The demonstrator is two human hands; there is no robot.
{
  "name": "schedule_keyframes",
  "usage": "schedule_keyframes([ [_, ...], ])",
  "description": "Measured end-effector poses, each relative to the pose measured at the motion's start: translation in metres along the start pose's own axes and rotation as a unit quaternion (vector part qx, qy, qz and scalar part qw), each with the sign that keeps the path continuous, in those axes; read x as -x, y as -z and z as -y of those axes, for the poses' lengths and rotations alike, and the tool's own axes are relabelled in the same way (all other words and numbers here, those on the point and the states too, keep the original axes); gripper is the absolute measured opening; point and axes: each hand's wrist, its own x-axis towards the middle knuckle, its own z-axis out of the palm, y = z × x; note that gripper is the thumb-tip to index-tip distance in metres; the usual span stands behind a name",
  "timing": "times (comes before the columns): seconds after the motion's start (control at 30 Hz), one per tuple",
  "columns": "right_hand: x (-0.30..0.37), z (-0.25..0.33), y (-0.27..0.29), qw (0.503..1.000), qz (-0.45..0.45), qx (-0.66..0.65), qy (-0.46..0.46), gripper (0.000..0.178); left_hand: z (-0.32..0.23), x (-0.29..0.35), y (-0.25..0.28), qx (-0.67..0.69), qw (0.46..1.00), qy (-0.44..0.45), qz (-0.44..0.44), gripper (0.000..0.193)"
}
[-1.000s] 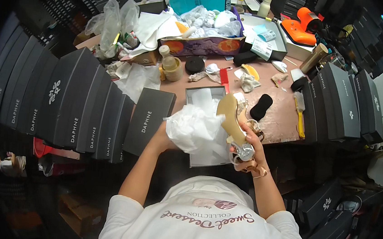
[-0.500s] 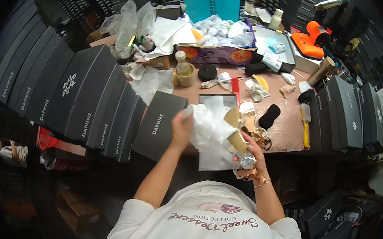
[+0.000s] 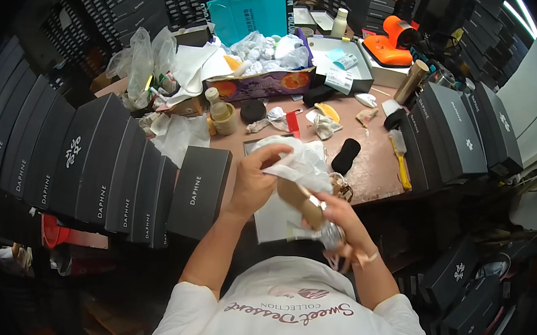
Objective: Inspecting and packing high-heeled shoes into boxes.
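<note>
My left hand [image 3: 256,180] pinches crumpled white tissue paper [image 3: 301,164]; my right hand [image 3: 335,213] grips a tan high-heeled shoe [image 3: 301,199] above the brown tabletop [image 3: 371,160].

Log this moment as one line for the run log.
left hand: grips white tissue paper | right hand: holds tan shoe | below: open box on brown table

You wear a white short-sleeved cotton T-shirt [image 3: 294,316] whose sleeves end above your elbows, leaving both forearms bare. Across its chest runs a line of dark red cursive lettering with smaller plain dark letters at its twelve o'clock side and a small dark red emblem beyond that. Your left hand [image 3: 251,182] and right hand [image 3: 341,213] are bare and ungloved.
</note>
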Motion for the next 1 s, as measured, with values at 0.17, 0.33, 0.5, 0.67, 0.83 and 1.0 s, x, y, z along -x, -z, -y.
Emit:
schedule_keyframes([
  [0.17, -0.037, -0.033, 0.03, 0.961, 0.0, -0.277, -0.016, 0.056, 0.052, 0.02, 0.048, -0.236, 0.971, -0.033, 0.018, 0.033],
  [0.33, -0.04, -0.061, 0.037, 0.906, 0.117, -0.401, -0.071, 0.057, 0.022, 0.036, 0.026, -0.278, 0.941, -0.174, 0.088, 0.037],
  [0.5, -0.042, -0.068, 0.02, 0.889, 0.167, -0.419, -0.078, 0.066, 0.03, 0.026, 0.021, -0.237, 0.961, -0.105, 0.094, 0.03],
  [0.67, -0.038, -0.061, 0.012, 0.944, 0.119, -0.305, -0.043, 0.062, 0.007, 0.039, 0.029, -0.165, 0.982, -0.084, 0.029, 0.028],
  [0.83, -0.04, -0.054, -0.026, 0.936, 0.019, -0.348, -0.04, 0.043, -0.025, 0.073, 0.028, -0.179, 0.954, -0.24, 0.031, 0.044],
  [1.0, -0.087, -0.132, -0.015, 0.846, -0.045, 0.405, 0.343, 0.045, -0.005, 0.089, 0.014, -0.109, 0.94, -0.323, 0.028, 0.04],
])
